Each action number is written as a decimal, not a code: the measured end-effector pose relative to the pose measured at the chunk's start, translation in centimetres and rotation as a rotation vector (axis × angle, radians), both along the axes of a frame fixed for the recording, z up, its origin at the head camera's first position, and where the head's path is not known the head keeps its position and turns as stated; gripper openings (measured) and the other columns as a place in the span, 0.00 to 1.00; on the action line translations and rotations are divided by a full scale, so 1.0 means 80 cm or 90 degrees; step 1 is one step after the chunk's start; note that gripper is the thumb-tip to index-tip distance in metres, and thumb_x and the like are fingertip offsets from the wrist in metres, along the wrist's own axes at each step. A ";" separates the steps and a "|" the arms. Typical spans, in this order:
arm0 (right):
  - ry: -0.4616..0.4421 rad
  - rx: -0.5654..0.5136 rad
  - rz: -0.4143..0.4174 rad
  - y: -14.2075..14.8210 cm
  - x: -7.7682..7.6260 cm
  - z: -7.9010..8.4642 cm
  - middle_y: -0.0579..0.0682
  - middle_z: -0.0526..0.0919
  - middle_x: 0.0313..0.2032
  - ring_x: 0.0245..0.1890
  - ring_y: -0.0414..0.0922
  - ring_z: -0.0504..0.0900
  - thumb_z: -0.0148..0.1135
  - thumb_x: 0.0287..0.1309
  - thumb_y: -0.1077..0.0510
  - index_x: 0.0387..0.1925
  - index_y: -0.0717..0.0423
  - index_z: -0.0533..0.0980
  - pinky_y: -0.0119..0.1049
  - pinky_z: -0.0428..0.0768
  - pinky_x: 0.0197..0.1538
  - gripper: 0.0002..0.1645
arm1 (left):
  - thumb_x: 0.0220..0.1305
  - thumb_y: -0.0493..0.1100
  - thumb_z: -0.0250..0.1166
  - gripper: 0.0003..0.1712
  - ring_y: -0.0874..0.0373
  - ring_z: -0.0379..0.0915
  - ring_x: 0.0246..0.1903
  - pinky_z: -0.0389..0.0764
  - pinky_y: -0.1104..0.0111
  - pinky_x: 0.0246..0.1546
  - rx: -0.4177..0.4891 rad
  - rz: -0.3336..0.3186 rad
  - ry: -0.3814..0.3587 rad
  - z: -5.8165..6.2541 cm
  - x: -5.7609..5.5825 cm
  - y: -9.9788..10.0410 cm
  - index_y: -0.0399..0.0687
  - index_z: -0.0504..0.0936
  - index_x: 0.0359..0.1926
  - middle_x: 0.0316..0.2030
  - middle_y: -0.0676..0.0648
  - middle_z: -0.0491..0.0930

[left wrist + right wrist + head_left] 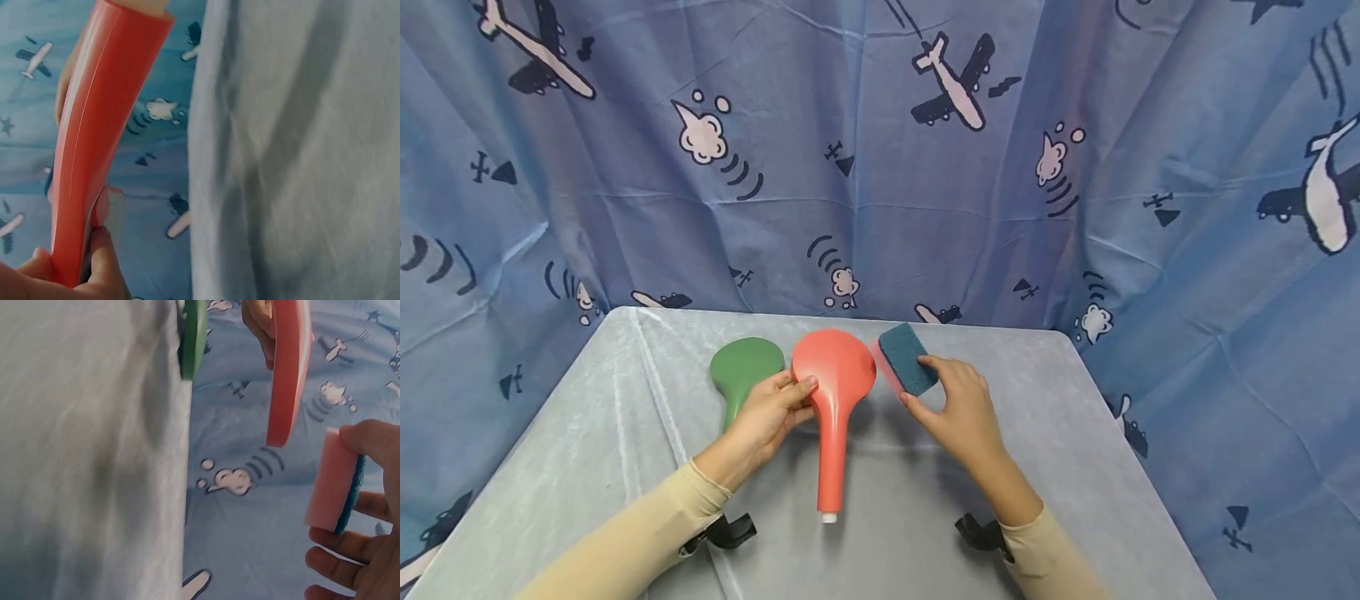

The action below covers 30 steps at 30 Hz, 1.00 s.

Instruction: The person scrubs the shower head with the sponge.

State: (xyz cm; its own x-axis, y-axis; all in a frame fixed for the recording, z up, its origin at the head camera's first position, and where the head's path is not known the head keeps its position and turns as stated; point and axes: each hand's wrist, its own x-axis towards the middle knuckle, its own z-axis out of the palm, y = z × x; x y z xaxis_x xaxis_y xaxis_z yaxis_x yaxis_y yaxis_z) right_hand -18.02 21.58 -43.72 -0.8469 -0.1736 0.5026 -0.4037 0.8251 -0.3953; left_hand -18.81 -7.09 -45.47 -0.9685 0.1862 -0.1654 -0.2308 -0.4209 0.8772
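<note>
My left hand (pixel 772 418) grips a red shower head (pixel 835 362) by its round head, thumb on the upper face. Its handle (pixel 100 137) points toward me and ends in a white tip, held above the table. In my right hand (pixel 958 410) a sponge (pixel 908 358) is pinched between thumb and fingers. The sponge has a dark green scouring side and a pink foam side (pixel 331 481), which faces the red head across a small gap. To the left, a green shower head (pixel 747 367) lies on the table, its handle partly hidden behind my left hand.
A pale grey cloth covers the table (pixel 595 450). Behind it and along both sides hangs a blue curtain (pixel 865 167) printed with planes and clouds. Black straps (pixel 730 531) are on both wrists.
</note>
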 end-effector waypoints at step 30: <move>-0.223 0.042 -0.020 0.073 -0.005 -0.080 0.60 0.80 0.61 0.61 0.59 0.78 0.77 0.54 0.44 0.64 0.56 0.75 0.60 0.75 0.62 0.40 | 0.79 0.36 0.53 0.23 0.61 0.81 0.44 0.85 0.64 0.51 -0.104 -0.035 -0.078 -0.082 -0.074 0.019 0.24 0.65 0.67 0.46 0.42 0.82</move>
